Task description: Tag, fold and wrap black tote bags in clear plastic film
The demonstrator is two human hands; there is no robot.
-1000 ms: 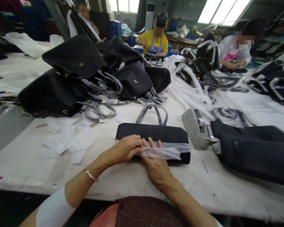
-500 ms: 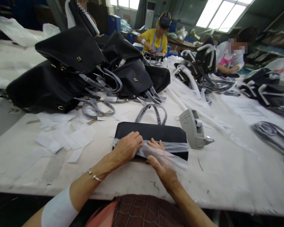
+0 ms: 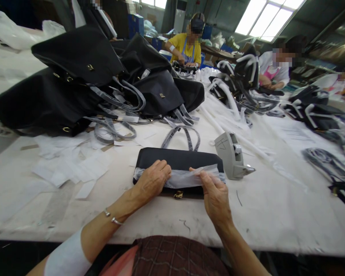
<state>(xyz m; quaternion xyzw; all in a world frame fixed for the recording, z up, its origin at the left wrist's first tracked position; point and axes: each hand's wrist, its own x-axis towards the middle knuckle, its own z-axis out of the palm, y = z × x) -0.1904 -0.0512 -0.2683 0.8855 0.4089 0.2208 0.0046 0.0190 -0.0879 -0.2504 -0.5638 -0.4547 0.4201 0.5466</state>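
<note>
A black handbag (image 3: 178,155) lies flat in front of me, its film-wrapped strap (image 3: 186,134) looped behind it. Across its face runs a strip of translucent white film (image 3: 184,178). My left hand (image 3: 152,176) is closed on the film near the bag's middle. At the right part of the bag, my right hand (image 3: 215,193) pinches the film between thumb and fingers and holds it lifted a little. A gold clasp (image 3: 178,194) shows at the bag's near edge. Just to the right of the bag stands a grey tape dispenser (image 3: 230,155).
Several black handbags (image 3: 77,57) are heaped at the back left. White paper sheets (image 3: 69,165) lie scattered below them. More bags (image 3: 238,76) and a coiled strap (image 3: 322,161) are on the right. Co-workers (image 3: 186,46) sit across the table.
My right hand has moved right and up from lying open on the film to pinching it. The loose film has swung upward, uncovering the gold clasp. My left hand stays on the film.
</note>
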